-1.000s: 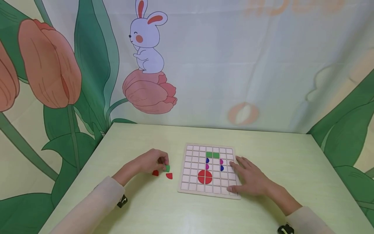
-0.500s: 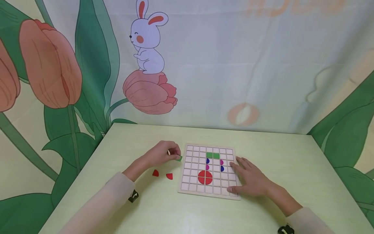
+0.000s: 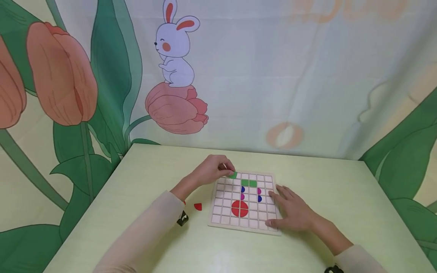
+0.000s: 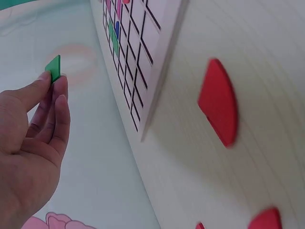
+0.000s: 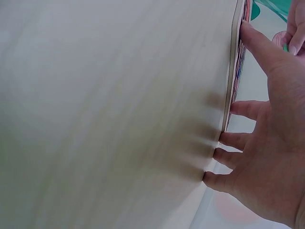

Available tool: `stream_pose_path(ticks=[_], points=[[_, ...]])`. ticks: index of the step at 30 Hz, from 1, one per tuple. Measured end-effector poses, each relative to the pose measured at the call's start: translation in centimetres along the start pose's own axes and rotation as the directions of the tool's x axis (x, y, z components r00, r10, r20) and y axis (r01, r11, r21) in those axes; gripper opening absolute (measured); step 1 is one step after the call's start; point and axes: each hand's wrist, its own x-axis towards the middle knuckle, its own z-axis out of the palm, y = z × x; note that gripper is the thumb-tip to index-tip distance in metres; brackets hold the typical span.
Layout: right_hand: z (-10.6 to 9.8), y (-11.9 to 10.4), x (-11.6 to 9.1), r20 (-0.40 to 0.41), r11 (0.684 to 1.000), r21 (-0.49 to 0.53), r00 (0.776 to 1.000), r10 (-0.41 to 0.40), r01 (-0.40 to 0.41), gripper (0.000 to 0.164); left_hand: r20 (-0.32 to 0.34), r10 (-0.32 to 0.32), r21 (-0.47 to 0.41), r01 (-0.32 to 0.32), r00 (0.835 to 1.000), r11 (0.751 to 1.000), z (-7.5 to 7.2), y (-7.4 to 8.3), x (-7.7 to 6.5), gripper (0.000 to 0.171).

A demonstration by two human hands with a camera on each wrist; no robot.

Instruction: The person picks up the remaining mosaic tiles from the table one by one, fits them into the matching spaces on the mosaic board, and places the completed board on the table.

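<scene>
My left hand [image 3: 212, 170] pinches a small green square tile [image 3: 233, 175] between thumb and fingertips, over the top left of a wooden grid board [image 3: 225, 209]. In the left wrist view this green tile [image 4: 54, 68] sticks up from the fingertips. My right hand [image 3: 295, 212] rests with spread fingers at the board's right edge, thumb and index finger over its rim. On the board lie two green squares [image 3: 249, 183], blue half circles [image 3: 260, 198], magenta half circles [image 3: 259, 191] and a red circle [image 3: 240, 208] made of quarter pieces.
A loose red quarter piece [image 3: 198, 206] lies on the pale table [image 3: 246, 252] left of the board. Another shows only partly beside the left wrist. More red [image 4: 267, 220] shows at the left wrist view's bottom edge. Behind the table hangs a printed cloth [image 3: 239, 76].
My left hand has carried the green tile from beside the red pieces, up and to the right, to over the board's top left. The right hand has stayed at the board's edge.
</scene>
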Motion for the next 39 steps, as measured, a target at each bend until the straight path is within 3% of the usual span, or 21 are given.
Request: stream_pose_path(ticks=[17, 24, 28, 39], points=[[0.4, 0.0, 0.1, 0.018, 1.000, 0.004, 1.000, 0.014, -0.014, 0.107, 0.011, -0.080, -0.025, 0.080, 0.997, 0.996, 4.9, 2.4, 4.7, 0.009], [0.2, 0.1, 0.1, 0.006, 1.000, -0.002, 1.000, 0.003, -0.003, 0.107, 0.042, -0.050, 0.062, 0.048, 0.998, 0.997, 7.0, 2.7, 6.1, 0.007], [0.2, 0.0, 0.0, 0.003, 1.000, 0.003, 1.000, -0.001, 0.001, 0.106, 0.068, -0.040, 0.111, 0.032, 0.997, 0.993, 8.0, 2.8, 6.5, 0.008], [0.1, -0.2, -0.1, 0.011, 1.000, 0.009, 1.000, 0.006, -0.006, 0.106, 0.078, -0.107, 0.129, 0.096, 0.991, 0.987, 9.0, 2.1, 7.1, 0.008]])
